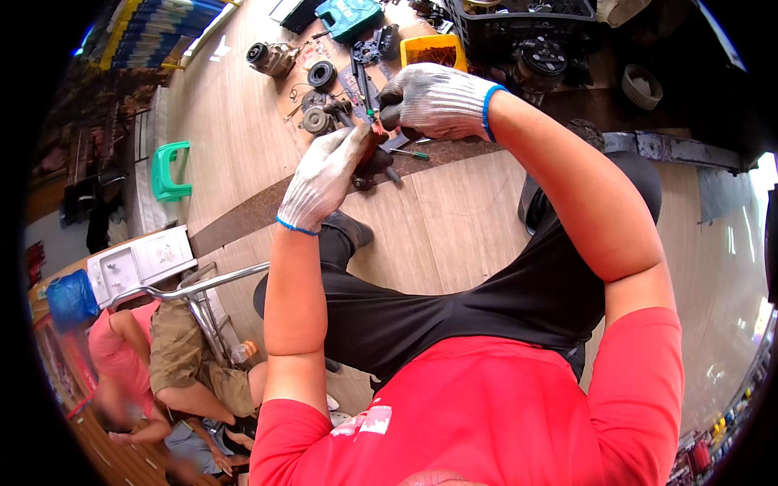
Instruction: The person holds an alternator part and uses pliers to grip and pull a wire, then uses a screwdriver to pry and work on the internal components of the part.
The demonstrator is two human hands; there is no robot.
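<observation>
My left hand [322, 172], in a white knit glove with blue cuff, is closed on a dark metal part [376, 160] with a shaft protruding. My right hand [433, 104], gloved alike, has its fingers curled just above and right of that part; what they hold is hidden. Beyond my left hand lie a silvery round metal component [316, 120], a black pulley ring [322, 75] and a cylindrical compressor-like unit [267, 59]. A screwdriver with a green handle [417, 154] lies just below my right hand.
A teal case [348, 18], yellow container [431, 49], black crate [525, 12] and white round basket [640, 86] are at the back. A green stool [170, 172] stands left, near a white sink [142, 263] and chrome bar [211, 281]. People [178, 348] sit at lower left.
</observation>
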